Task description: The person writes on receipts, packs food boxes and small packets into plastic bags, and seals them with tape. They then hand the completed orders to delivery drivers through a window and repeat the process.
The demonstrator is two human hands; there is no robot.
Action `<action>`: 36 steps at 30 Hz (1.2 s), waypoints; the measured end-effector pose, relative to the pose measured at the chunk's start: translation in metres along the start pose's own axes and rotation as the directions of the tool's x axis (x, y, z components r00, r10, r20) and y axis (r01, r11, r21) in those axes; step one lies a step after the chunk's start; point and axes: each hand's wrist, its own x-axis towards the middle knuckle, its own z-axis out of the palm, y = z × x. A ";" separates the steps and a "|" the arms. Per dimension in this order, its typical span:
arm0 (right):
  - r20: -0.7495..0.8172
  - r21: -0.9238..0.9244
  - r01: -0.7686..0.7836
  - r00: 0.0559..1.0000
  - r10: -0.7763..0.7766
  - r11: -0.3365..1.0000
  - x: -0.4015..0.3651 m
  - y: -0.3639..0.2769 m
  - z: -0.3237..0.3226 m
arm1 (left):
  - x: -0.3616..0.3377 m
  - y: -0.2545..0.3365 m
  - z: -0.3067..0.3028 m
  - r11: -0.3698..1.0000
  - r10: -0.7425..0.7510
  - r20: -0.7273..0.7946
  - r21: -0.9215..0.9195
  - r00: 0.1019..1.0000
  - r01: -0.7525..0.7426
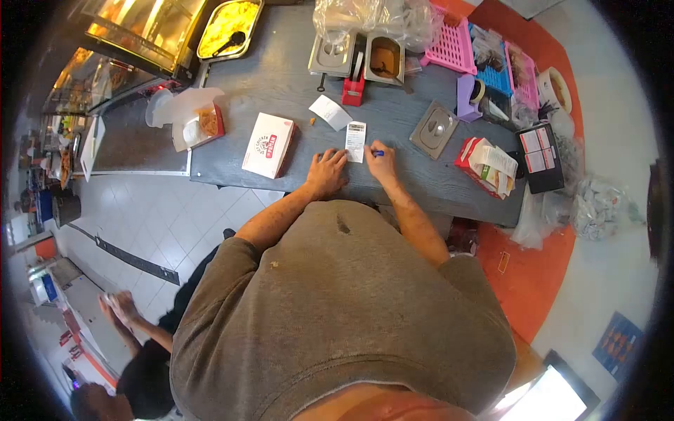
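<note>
My left hand (327,172) lies flat on the dark counter, fingers spread, with its fingertips beside the lower left corner of a printed receipt (356,142). My right hand (381,167) is closed around a blue pen (378,153), just right of the receipt's lower edge. Another white slip of paper (330,112) lies above the receipt, partly touching its top. To the left of my hands sits a closed white and red food box (269,145). Farther left, an open box (199,128) holds fried food and a white round item.
A red tape dispenser (353,90), a lidded metal container (331,55) and a sauce container (385,57) stand behind. At right are a metal lid (433,129), a red box of papers (489,167) and a black card terminal (540,158). A co-worker (147,372) stands behind left.
</note>
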 end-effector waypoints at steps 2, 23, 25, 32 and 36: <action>-0.074 0.038 0.072 0.995 -0.069 0.997 0.003 -0.021 -0.018 | 0.004 -0.001 0.003 0.998 -0.038 0.022 -0.051 0.999 0.039; -0.088 -0.057 0.649 0.754 -0.651 0.759 0.033 -0.092 -0.054 | 0.047 -0.009 -0.055 0.587 -0.488 -0.137 -0.782 0.862 0.208; -0.062 -0.017 0.665 0.744 -0.665 0.746 0.031 -0.096 -0.058 | 0.035 -0.008 -0.070 0.702 -0.310 -0.291 -0.712 0.905 0.011; 0.049 0.038 0.704 0.707 -0.705 0.709 0.014 -0.103 -0.048 | 0.002 -0.005 -0.104 0.847 -0.045 -0.267 -0.522 0.963 -0.105; 0.019 -0.063 0.719 0.695 -0.719 0.693 0.003 -0.100 -0.048 | -0.011 0.003 -0.096 0.868 -0.049 -0.283 -0.486 0.958 -0.099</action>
